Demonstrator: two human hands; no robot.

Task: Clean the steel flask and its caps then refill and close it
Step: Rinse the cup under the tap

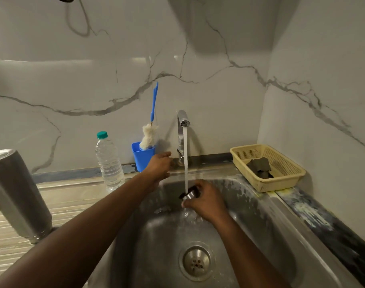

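The steel flask [15, 194] stands upside down on the draining board at the left, apart from both hands. My right hand [206, 201] grips a small steel cap [189, 193] over the sink [266, 217], tilted under the water stream [185, 159] that runs from the tap [182, 123]. My left hand [159, 165] reaches out to the tap's lever at its base, fingers extended toward it; whether they touch the lever is hidden.
A clear plastic water bottle [108, 161] with a green lid stands behind the board. A blue cup [143, 156] holds a bottle brush [150, 134]. At the right sits a cream basket [285, 179] with a dark scrub pad [259, 166]. The sink drain [197, 261] is open below.
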